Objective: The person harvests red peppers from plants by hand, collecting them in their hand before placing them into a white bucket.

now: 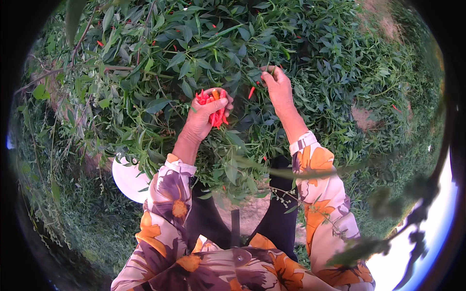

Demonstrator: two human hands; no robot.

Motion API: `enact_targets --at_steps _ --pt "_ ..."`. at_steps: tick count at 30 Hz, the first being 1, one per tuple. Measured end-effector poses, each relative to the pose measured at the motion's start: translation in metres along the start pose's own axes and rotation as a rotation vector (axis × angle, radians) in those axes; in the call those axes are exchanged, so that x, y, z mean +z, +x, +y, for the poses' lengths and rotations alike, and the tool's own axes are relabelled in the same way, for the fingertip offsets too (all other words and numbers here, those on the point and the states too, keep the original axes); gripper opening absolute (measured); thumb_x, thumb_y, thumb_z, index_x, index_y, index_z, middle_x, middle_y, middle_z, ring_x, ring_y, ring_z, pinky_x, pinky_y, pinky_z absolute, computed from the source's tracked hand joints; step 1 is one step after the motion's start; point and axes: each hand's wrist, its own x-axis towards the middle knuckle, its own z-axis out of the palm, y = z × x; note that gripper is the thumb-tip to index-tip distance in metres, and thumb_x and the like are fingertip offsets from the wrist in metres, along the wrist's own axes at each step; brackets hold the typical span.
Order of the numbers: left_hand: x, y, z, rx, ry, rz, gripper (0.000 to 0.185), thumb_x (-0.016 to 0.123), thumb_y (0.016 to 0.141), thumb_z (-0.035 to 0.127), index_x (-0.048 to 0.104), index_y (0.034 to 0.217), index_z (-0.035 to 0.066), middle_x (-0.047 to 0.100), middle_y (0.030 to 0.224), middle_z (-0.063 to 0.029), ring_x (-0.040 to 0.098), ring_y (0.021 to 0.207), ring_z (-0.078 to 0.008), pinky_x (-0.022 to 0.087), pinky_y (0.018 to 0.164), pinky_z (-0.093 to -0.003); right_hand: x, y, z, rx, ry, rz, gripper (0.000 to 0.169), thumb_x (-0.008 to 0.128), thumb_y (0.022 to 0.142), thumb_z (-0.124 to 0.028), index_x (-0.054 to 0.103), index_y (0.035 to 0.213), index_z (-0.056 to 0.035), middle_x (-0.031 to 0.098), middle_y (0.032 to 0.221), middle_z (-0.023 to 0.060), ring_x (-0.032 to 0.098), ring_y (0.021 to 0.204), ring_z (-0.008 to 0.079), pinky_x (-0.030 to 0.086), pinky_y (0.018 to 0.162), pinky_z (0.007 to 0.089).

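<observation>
My left hand [207, 109] is curled around a bunch of slender red chili peppers [218, 114], with one orange chili [216, 94] among them. Their tips stick out past the thumb and below the palm. To the right and farther forward, my right hand [277, 85] pinches a green stem of a chili plant between thumb and forefinger. A bit of red shows at the thumb tip, though the fingers partly cover what they grip. Just left of that hand hangs a single red chili [252, 92]. Leafy chili plants [185, 69] surround both hands.
A white round container [129, 180], partly covered by leaves, sits left of my left forearm. Long green chilies [227, 31] hang ahead. A woody weed stem [120, 68] crosses the left side. Blurred sprigs [397, 203] hang close at the right. Bare soil [251, 212] shows between my legs.
</observation>
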Motion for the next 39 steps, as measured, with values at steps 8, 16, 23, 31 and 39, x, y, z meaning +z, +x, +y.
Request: enact_targets --at_steps 8,16,23,31,39 --pt "0.018 0.003 0.010 -0.001 0.211 0.014 0.025 0.064 0.074 0.001 0.056 0.098 0.000 0.063 0.096 -0.0117 0.061 0.088 -0.0175 0.050 0.071 -0.0267 0.020 -0.054 -0.029 -0.346 -0.211 -0.152 0.011 0.061 0.079 -0.007 0.059 0.088 -0.0012 0.053 0.083 0.0042 0.054 0.074 0.0136 0.043 0.066 0.0250" --pt "0.006 -0.002 0.007 -0.027 0.112 0.026 0.027 0.067 0.070 0.000 0.057 0.095 -0.001 0.062 0.084 -0.0068 0.060 0.074 -0.0144 0.050 0.070 -0.0270 0.029 -0.053 -0.026 -0.006 0.105 -0.342 0.011 0.059 0.081 -0.008 0.060 0.088 0.0009 0.052 0.084 0.0026 0.054 0.075 0.0111 0.045 0.068 0.0254" --pt "0.004 0.002 -0.002 0.028 0.482 0.094 0.024 0.070 0.068 0.002 0.057 0.087 0.000 0.060 0.080 -0.0024 0.057 0.068 -0.0082 0.048 0.065 -0.0229 0.037 -0.049 -0.017 -0.099 -0.291 -0.215 0.015 0.061 0.081 -0.013 0.057 0.080 0.0017 0.053 0.074 -0.0006 0.053 0.066 0.0106 0.041 0.059 0.0279" --pt "-0.003 0.000 -0.004 -0.002 0.136 0.110 0.031 0.063 0.073 0.000 0.053 0.102 0.000 0.059 0.084 -0.0070 0.056 0.071 -0.0156 0.048 0.060 -0.0240 0.016 0.000 -0.032 0.328 0.029 -0.462 0.018 0.051 0.089 -0.018 0.056 0.095 -0.0015 0.056 0.088 0.0008 0.051 0.075 0.0095 0.042 0.068 0.0229" --pt "-0.038 -0.010 -0.020 -0.029 -0.428 -0.002 0.041 0.057 0.076 0.004 0.043 0.114 0.002 0.047 0.099 -0.0086 0.048 0.080 -0.0148 0.044 0.056 -0.0194 0.046 0.124 -0.010 -0.155 -1.094 -0.415 0.023 0.054 0.073 -0.011 0.060 0.092 0.0031 0.059 0.092 0.0247 0.056 0.089 0.0384 0.046 0.077 0.0424"
